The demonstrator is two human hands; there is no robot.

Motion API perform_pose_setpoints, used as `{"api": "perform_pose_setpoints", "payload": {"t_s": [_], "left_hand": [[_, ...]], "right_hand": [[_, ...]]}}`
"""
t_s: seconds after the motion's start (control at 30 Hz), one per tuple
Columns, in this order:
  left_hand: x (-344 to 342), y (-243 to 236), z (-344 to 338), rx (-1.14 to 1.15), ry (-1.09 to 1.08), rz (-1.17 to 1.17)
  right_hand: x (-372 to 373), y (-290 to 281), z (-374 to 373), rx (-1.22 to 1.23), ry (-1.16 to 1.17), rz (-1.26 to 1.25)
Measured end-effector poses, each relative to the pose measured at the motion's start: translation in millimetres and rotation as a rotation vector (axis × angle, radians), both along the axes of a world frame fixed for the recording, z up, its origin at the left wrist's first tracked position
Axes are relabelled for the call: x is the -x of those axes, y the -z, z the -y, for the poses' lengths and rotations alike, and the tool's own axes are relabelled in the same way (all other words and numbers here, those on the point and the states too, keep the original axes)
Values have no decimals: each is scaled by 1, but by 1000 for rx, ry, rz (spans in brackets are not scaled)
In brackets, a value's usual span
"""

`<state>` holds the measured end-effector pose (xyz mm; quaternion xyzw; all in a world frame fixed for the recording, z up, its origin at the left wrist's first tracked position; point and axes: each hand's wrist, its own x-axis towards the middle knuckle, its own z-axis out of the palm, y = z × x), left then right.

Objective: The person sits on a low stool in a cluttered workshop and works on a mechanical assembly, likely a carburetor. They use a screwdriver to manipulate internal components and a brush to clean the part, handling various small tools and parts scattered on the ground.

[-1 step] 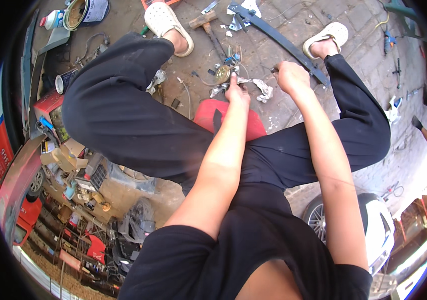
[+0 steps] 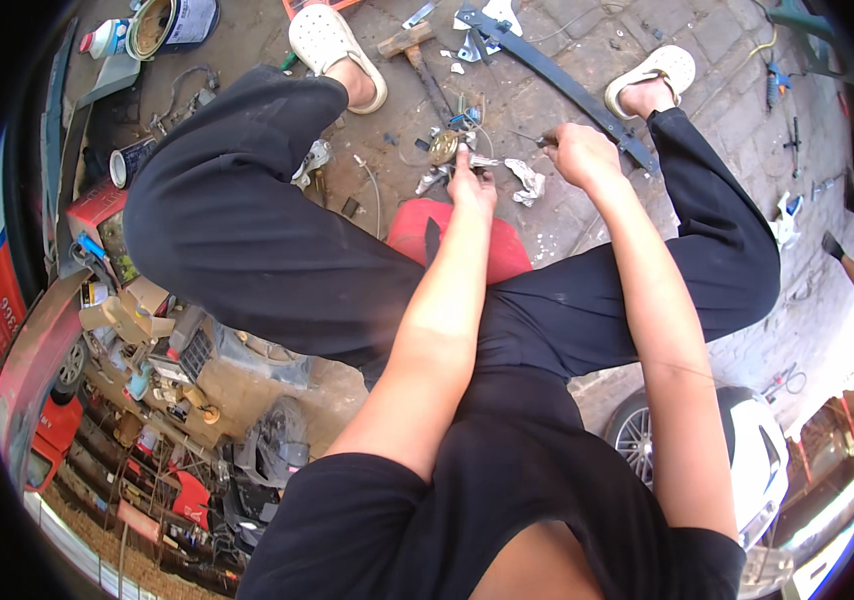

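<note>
above the paved floor (image 2: 722, 140), both forearms (image 2: 439, 290) reach forward, the right hand (image 2: 587, 157) knuckles-up, the left hand (image 2: 471, 182) near it, thumb uppermost. the left fingers seem clamped on a round brass-coloured part (image 2: 443, 147) just beyond them; the right fingers close around a slim dark tool (image 2: 545, 141). the step looks like tool work on that part, calling for a steady left hold.

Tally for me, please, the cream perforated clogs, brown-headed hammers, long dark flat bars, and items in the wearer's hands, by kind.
Cream perforated clogs: 2
Brown-headed hammer: 1
Long dark flat bar: 1
Round brass-coloured part, in the left hand: 1
Slim dark tool, in the right hand: 1
Total: 6
</note>
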<state>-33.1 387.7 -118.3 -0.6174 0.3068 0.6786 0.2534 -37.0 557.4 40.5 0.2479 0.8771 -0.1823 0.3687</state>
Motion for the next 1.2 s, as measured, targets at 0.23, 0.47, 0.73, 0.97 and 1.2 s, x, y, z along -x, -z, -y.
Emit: {"api": "perform_pose_setpoints", "payload": {"t_s": [0.23,0.47,0.73,0.97,1.2], "left_hand": [[46,-27,19,-248,118,173],[60,-29,6,-195,248,245],[60,-25,6,-209,296,137],[60,-20,3,-152,238,199],[54,-2,2,-60,200,218]], "right_hand": [[-5,14,32,181,284,-112],[0,10,37,129,361,19],[-5,33,14,350,428,-51],[44,27,-14,475,512,290],[40,16,49,25,225,91]]}}
